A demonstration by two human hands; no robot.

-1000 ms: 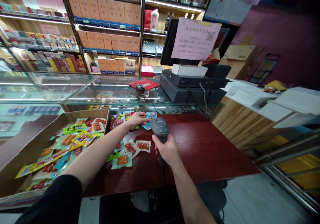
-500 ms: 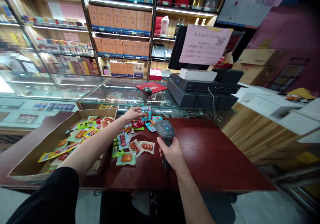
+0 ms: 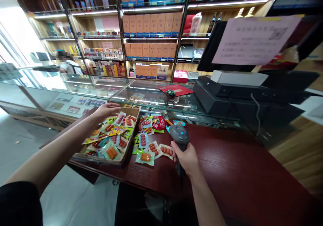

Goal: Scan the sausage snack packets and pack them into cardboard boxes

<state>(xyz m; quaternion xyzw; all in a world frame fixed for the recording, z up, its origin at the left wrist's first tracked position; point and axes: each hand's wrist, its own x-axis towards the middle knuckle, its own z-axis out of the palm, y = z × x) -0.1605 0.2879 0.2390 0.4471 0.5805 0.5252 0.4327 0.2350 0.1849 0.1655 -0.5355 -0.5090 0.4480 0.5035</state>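
Observation:
My left hand [image 3: 108,109] is over the back left part of a cardboard box [image 3: 128,144] filled with wrapped snacks, its fingers stretched out and nothing between them. My right hand [image 3: 187,156] is wrapped round the handle of a dark barcode scanner [image 3: 179,134], whose head has a small blue light. Between the box and the scanner, more snack packets lie on the dark red table, among them a sausage packet [image 3: 145,157], a red round packet [image 3: 159,123] and a packet of red sausages [image 3: 167,150] close to my right fingers.
Behind the table [image 3: 227,162] runs a glass counter [image 3: 121,93] with a red mouse pad [image 3: 185,90] and a mouse [image 3: 171,93]. A monitor [image 3: 214,47] with a pink sheet stands at the right. Shelves of boxes line the wall. Another person [image 3: 70,67] is at the far left.
My left hand has moved left from the packets on the table to over the box, and the blue packet is out of its fingers. The view has turned left. The scanner stays in my right hand.

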